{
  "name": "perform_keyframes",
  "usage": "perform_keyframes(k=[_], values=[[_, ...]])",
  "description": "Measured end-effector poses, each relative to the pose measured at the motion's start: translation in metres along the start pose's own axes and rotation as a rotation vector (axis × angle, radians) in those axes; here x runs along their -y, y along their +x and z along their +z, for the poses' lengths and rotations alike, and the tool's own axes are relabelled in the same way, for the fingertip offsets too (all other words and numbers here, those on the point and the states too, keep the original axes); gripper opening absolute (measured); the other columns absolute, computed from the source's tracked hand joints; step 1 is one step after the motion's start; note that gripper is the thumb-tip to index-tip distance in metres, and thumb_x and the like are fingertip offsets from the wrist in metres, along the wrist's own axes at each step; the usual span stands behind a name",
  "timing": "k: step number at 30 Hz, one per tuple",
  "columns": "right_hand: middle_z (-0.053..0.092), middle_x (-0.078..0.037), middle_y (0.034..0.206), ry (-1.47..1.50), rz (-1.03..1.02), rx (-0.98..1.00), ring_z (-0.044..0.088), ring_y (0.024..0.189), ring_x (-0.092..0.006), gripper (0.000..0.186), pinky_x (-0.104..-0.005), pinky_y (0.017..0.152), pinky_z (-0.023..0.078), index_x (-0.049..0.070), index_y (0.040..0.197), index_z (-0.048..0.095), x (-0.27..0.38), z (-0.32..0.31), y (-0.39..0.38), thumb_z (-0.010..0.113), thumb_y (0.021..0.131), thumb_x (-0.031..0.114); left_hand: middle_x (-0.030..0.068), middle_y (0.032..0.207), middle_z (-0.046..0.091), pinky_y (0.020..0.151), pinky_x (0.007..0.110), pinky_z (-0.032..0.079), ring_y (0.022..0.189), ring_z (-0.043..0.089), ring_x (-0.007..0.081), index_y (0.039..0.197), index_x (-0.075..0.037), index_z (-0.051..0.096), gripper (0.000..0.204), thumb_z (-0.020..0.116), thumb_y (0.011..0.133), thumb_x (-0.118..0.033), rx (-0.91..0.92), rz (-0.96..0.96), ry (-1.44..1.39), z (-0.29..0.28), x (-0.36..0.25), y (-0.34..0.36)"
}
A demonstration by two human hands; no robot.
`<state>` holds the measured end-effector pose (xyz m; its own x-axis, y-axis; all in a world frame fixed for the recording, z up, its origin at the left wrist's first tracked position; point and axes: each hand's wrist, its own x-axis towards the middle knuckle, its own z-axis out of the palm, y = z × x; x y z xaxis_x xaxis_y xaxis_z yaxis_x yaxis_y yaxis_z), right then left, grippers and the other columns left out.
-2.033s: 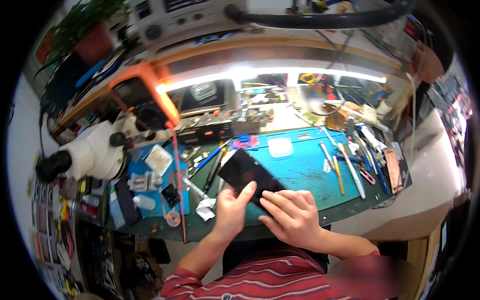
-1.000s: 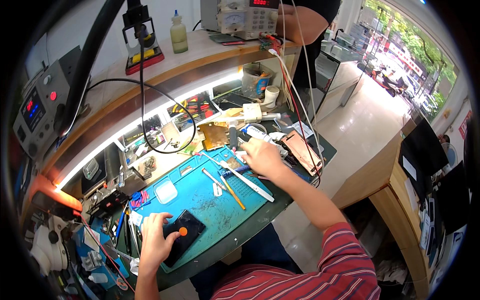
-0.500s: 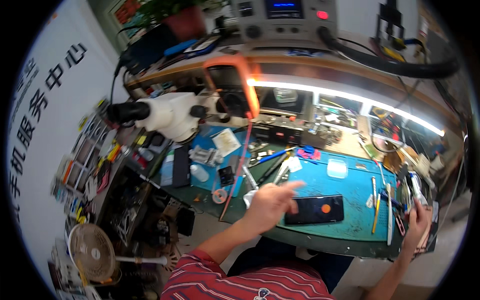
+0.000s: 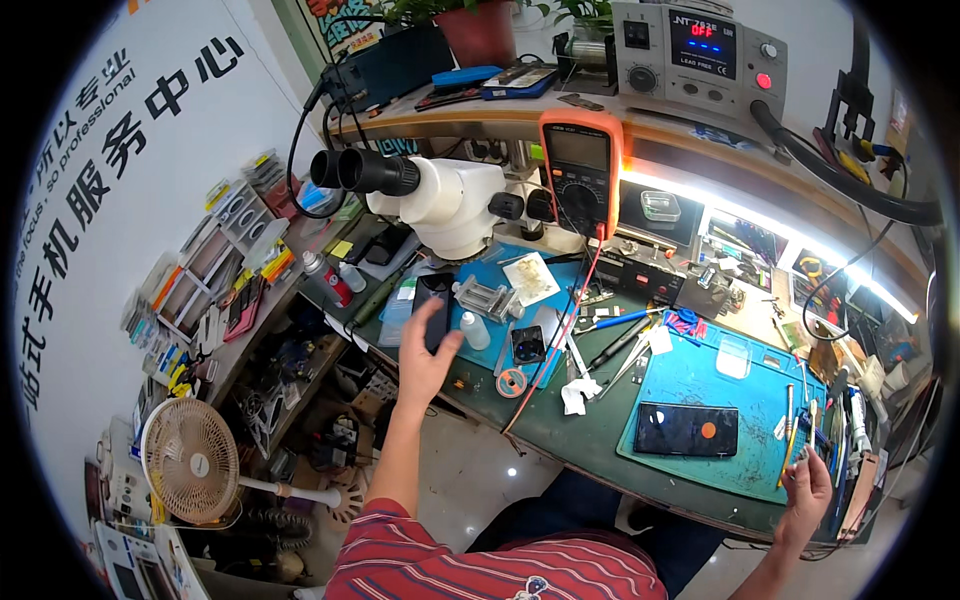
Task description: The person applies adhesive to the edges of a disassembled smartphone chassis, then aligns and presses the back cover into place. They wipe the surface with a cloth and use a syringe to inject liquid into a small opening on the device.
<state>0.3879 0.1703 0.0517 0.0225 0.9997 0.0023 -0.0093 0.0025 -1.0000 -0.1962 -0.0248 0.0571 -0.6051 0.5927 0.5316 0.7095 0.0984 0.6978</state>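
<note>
Left hand [image 4: 424, 362], grip wide near dark slab [image 4: 437, 287], right hand [image 4: 806, 492], grip narrow, contents unclear

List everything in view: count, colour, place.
bench: one, dark green, centre
mats: two, blue, on bench
phone: one, black with orange dot, right mat
spool: one, orange, left mat's edge
flat item: one, dark, bench's left
shelf: one, wooden, above bench
multimeter: one, orange, before shelf
station: one, grey, shelf's right
pot: one, reddish, on shelf
microscope: one, white, left of multimeter
fan: one, beige, lower left
loose tools: many, mixed, right end
left fingers: one set, bare, beside flat item
right fingers: one set, bare, by right mat
</note>
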Motion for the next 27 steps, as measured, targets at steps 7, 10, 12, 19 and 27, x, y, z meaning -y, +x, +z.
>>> perform_keyframes(k=[7, 10, 12, 19, 27], values=[[0.071, -0.008, 0.105, 0.079, 0.097, 0.108, 0.069, 0.088, -0.014, 0.034, -0.0278, 0.079, 0.059, -0.005, 0.13, 0.065, 0.012, 0.055, -0.032, 0.065, 0.099, 0.009, 0.0199, 0.133, 0.062, 0.102, 0.044, 0.046, 0.118, 0.06, 0.0381, 0.136, -0.003, 0.058, 0.058, 0.08, 0.084, -0.018, 0.202, -0.074, 0.216, 0.022, -0.009, 0.009], [0.07, -0.012, 0.114, 0.146, 0.306, 0.358, 0.072, 0.098, -0.0196, 0.037, -0.0309, 0.083, 0.061, -0.007, 0.132, 0.062, 0.041, 0.099, -0.057, 0.063, 0.1, 0.011, 0.0163, 0.118, 0.063, 0.094, 0.039, 0.05, 0.108, 0.062, 0.0355, 0.136, -0.005, 0.06, 0.053, 0.074, 0.085, 0.0, 0.194, 0.1, -0.051, 0.011, -0.065, -0.004], [0.07, -0.013, 0.117, 0.27, 0.514, 0.518, 0.072, 0.1, -0.0209, 0.04, -0.0324, 0.083, 0.062, -0.006, 0.136, 0.059, 0.04, 0.124, -0.063, 0.065, 0.101, 0.013, 0.0147, 0.121, 0.063, 0.095, 0.04, 0.051, 0.111, 0.062, 0.0342, 0.136, -0.004, 0.06, 0.058, 0.076, 0.081, 0.002, 0.358, 0.298, 0.007, 0.005, -0.101, -0.026], [0.071, -0.007, 0.115, 0.502, 0.696, 0.754, 0.07, 0.101, -0.0143, 0.039, -0.029, 0.083, 0.06, -0.001, 0.136, 0.061, 0.02, 0.169, -0.091, 0.068, 0.101, 0.015, 0.0104, 0.123, 0.066, 0.095, 0.044, 0.05, 0.111, 0.063, 0.0322, 0.131, -0.005, 0.065, 0.055, 0.08, 0.078, -0.005, 0.591, 0.768, 0.103, 0.025, -0.155, -0.041], [0.07, -0.005, 0.095, -0.223, -0.336, 0.316, 0.068, 0.082, -0.0129, 0.018, -0.0264, 0.069, 0.057, 0.003, 0.1, 0.067, 0.028, 0.143, -0.079, 0.079, 0.086, 0.003, 0.0131, 0.119, 0.067, 0.095, 0.044, 0.049, 0.107, 0.063, 0.0342, 0.125, -0.003, 0.066, 0.054, 0.084, 0.073, -0.003, 0.521, 0.557, -0.003, 0.036, -0.143, -0.048]])
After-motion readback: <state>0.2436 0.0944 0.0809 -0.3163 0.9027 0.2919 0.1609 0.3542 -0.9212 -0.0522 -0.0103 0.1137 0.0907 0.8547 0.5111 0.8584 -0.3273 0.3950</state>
